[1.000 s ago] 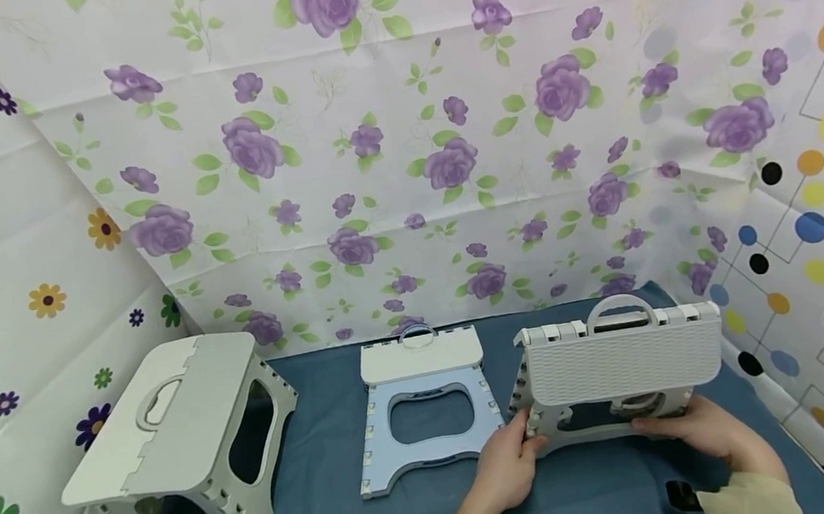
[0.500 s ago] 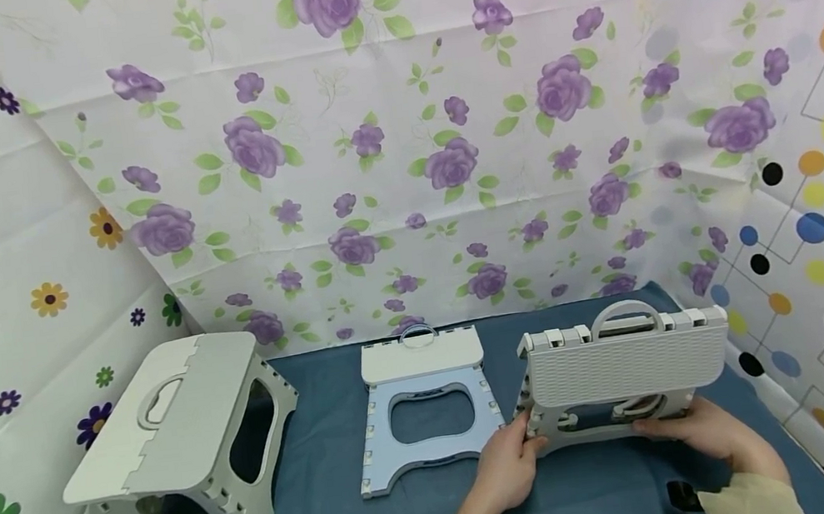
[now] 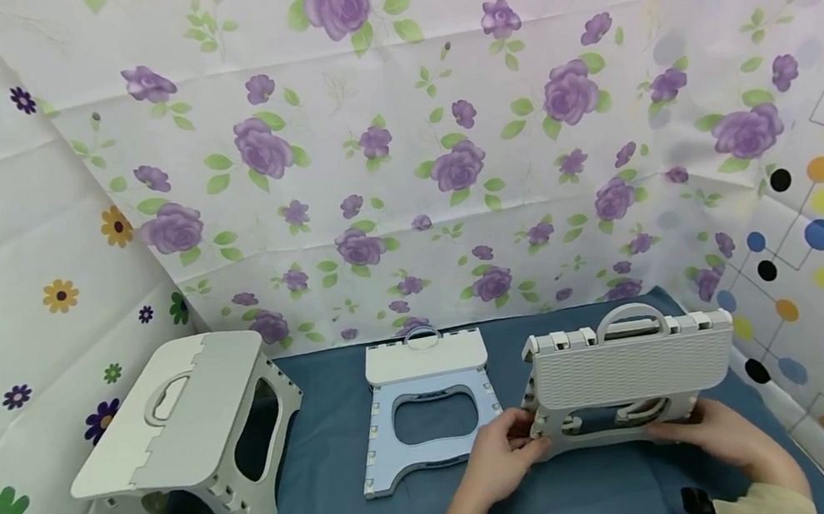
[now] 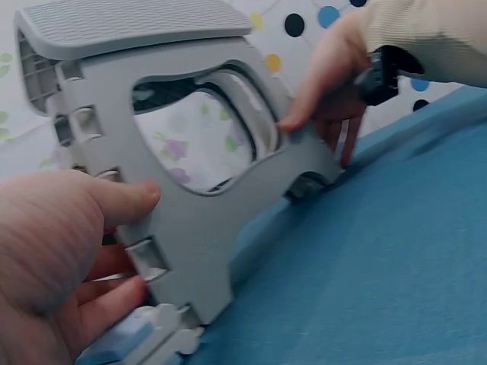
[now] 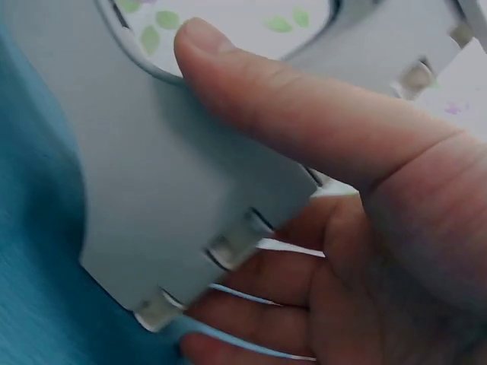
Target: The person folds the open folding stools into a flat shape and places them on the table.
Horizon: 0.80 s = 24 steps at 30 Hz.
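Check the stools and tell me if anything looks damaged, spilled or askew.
Nothing looks spilled or damaged. Only the gray stool looks askew, bent into a ridge. But the left hand and right hand grip it, so it is probably just part-folded.

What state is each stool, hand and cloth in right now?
Left stool: unfolded, standing upright.
Middle stool: folded.
Right stool: partly folded, handle on top, held at both sides.
Left hand: grips the right stool's left edge.
Right hand: grips its other edge.
Blue cloth: spread beneath the stools.
Floral backdrop: hanging, creased.
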Available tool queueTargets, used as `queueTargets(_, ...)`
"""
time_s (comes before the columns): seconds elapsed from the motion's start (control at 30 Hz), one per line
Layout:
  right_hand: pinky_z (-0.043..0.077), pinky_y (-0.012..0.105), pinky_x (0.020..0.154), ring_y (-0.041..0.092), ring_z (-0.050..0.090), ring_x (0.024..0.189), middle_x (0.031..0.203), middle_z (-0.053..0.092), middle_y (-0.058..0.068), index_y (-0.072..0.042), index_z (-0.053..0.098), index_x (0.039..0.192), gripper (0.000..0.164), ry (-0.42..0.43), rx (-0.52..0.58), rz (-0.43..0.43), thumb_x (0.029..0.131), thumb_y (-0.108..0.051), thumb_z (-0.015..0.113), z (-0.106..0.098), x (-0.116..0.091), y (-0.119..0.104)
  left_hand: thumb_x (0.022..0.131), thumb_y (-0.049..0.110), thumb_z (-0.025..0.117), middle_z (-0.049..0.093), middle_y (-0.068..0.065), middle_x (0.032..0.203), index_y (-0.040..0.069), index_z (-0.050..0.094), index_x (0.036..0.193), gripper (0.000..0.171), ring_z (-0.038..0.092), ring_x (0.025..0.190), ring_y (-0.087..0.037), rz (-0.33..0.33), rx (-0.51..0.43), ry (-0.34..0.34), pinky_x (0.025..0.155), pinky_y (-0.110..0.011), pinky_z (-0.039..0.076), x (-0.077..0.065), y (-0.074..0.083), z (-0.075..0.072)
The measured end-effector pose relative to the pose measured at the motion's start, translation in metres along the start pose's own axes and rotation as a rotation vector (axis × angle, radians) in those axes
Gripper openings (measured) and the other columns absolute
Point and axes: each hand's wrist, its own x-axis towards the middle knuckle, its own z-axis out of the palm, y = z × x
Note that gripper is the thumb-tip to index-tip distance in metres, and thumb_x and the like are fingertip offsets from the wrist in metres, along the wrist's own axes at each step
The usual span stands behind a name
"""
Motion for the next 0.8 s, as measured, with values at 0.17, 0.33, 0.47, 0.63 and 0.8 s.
queueTargets(0.17, 0.057, 0.048, 0.086, 0.038, 0.067, 0.117, 0.142, 0.056, 0.035, 0.006, 0.02, 0.161, 0.092, 0.06, 0.079, -0.008, 0.1, -0.028, 0.079, -0.006, -0.0055, 0.0026, 0.091, 0.028, 0.089, 0.065, 0.002, 0.113, 0.016, 0.068, 0.123, 0.041, 0.066, 0.098, -0.019, 0.033, 0.044, 0.105, 0.08, -0.028, 0.055, 0.0004, 0.0049, -0.009)
queueTargets(0.33, 0.057, 0.056, 0.092, 0.055, 0.057, 0.13, 0.154, 0.04, 0.043, 0.009, 0.02, 0.162, 0.098, 0.08, 0.024, 0.017, 0.099, -0.034, 0.081, -0.0084, -0.005, 0.0014, 0.094, 0.039, 0.085, 0.057, 0.0, 0.15, 0.019, 0.053, 0.155, 0.072, 0.054, 0.137, -0.024, 0.039, 0.114, 0.096, 0.108, -0.048, 0.05, 0.0012, 0.0075, -0.0079)
queueTargets(0.47, 0.057, 0.056, 0.093, 0.054, 0.058, 0.128, 0.151, 0.045, 0.042, 0.013, 0.027, 0.159, 0.095, 0.077, -0.023, 0.011, 0.098, -0.034, 0.082, -0.0062, -0.0044, -0.0006, 0.099, 0.037, 0.08, 0.057, 0.002, 0.154, 0.023, 0.052, 0.159, 0.068, 0.053, 0.142, -0.022, 0.039, 0.114, 0.04, 0.112, -0.051, 0.048, 0.0015, 0.007, -0.0079)
queueTargets(0.63, 0.058, 0.052, 0.089, 0.05, 0.06, 0.125, 0.149, 0.045, 0.043, 0.014, 0.028, 0.156, 0.093, 0.091, -0.031, -0.001, 0.096, -0.03, 0.084, -0.0037, -0.0032, -0.0025, 0.1, 0.034, 0.079, 0.065, 0.004, 0.144, 0.024, 0.06, 0.152, 0.056, 0.06, 0.133, -0.019, 0.035, 0.113, 0.025, 0.11, -0.049, 0.049, 0.0011, 0.0058, -0.0082)
queueTargets(0.8, 0.058, 0.052, 0.089, 0.05, 0.061, 0.123, 0.149, 0.042, 0.045, 0.015, 0.024, 0.157, 0.094, 0.076, -0.037, -0.014, 0.098, -0.029, 0.082, -0.0042, -0.0019, -0.0015, 0.099, 0.034, 0.081, 0.068, 0.01, 0.133, 0.025, 0.066, 0.143, 0.047, 0.063, 0.125, -0.014, 0.012, 0.114, 0.035, 0.106, -0.046, 0.051, 0.0001, 0.0049, -0.0077)
